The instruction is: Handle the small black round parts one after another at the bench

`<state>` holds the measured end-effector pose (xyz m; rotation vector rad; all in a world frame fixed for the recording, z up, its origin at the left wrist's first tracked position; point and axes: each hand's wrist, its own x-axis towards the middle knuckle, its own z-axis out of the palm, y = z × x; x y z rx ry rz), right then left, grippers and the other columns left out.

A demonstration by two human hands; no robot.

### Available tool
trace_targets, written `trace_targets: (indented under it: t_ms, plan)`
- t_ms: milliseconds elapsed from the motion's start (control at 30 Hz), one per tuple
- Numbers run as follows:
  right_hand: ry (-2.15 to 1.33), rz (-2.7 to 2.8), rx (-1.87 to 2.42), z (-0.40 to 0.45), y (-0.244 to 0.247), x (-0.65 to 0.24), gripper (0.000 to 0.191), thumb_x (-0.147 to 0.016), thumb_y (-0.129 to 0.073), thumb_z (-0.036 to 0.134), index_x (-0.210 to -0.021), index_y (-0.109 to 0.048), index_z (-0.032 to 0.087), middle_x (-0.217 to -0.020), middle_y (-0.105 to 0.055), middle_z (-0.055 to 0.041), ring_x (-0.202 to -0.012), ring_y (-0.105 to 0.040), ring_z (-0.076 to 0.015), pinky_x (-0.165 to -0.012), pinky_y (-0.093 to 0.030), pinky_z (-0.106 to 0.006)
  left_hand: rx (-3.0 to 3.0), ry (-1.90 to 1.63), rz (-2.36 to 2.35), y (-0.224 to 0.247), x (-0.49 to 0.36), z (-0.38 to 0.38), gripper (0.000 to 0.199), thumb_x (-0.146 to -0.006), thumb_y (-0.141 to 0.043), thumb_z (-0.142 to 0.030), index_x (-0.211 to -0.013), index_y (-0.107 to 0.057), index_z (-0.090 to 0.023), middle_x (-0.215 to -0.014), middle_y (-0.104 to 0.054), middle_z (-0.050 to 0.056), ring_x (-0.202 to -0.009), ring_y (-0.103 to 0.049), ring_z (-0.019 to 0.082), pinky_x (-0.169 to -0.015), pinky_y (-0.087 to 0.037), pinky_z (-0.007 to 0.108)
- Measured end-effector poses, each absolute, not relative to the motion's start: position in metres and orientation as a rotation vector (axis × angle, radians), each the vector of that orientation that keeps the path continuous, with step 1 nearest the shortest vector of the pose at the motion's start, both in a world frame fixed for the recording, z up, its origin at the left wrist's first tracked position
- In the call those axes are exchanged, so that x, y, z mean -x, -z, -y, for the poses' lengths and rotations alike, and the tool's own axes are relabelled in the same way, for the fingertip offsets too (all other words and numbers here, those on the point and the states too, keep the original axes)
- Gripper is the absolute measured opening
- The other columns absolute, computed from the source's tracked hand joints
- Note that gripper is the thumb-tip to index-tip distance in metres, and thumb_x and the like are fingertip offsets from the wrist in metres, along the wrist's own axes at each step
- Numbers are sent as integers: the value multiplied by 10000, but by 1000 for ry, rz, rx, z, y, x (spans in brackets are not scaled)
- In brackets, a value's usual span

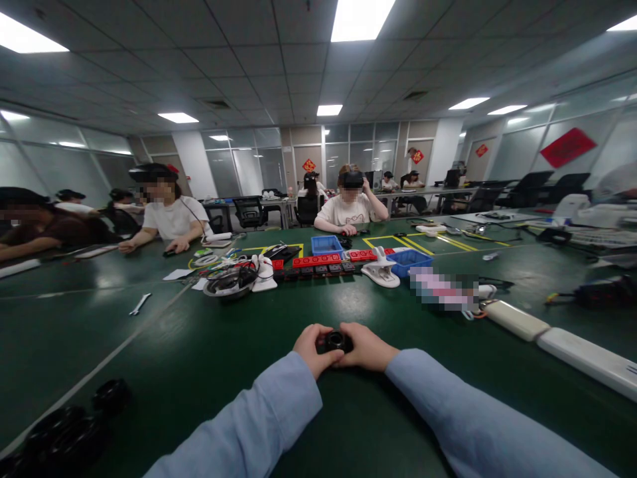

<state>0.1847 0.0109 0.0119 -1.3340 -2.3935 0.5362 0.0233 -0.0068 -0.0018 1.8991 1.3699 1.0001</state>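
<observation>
At lower centre, the left hand (pixel 312 350) and right hand (pixel 369 346) curl fingers around a black part (pixel 335 340), likely rigid, light and slick, best held by its sides.

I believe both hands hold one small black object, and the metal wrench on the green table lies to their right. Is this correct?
The side is wrong. The left hand and right hand do hold one small black object, but the head view shows the metal wrench on the green table to their left.
</observation>
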Motion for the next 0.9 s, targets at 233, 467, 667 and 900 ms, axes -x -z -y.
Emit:
trace_targets:
  t_ms: [233, 467, 667, 900]
  plan:
    - [-262, 2399, 1319, -2, -12, -179, 400, -628, -617, 445, -900, -536, 163, -849, -562, -61, -784, -512, -195, -660, -354, -275, -1927, -1019, -1397, -1, -25, 5, 358, -563, -664, -186, -895, -542, -136, -861, -509, 41, -780, -493, 165, -709, -412, 291]
    - [-554, 2473, 1098, -13, -12, -190, 452, -570, -684, 435, -928, -586, 178, -873, -559, -39, -824, -504, -200, -720, -378, -299, -1933, -885, -1208, 10, -13, -9, 402, -584, -662, -235, -961, -548, -155, -876, -534, 44, -768, -481, 168, -641, -368, 266]
    - [-796, 2467, 1035, -19, -15, -198, 348, -575, -706, 313, -878, -615, 168, -847, -547, -14, -851, -496, -191, -751, -374, -293, -1958, -858, -1136, 16, -12, -13, 431, -596, -662, -275, -993, -539, -158, -914, -538, 56, -793, -488, 179, -651, -364, 275]
    - [-874, 2439, 1021, -23, -14, -200, 351, -558, -715, 296, -866, -614, 161, -831, -548, -2, -813, -504, -172, -705, -377, -266, -1944, -862, -1140, 16, -10, -12, 442, -592, -672, -257, -1001, -534, -161, -912, -547, 54, -804, -492, 180, -665, -370, 282]
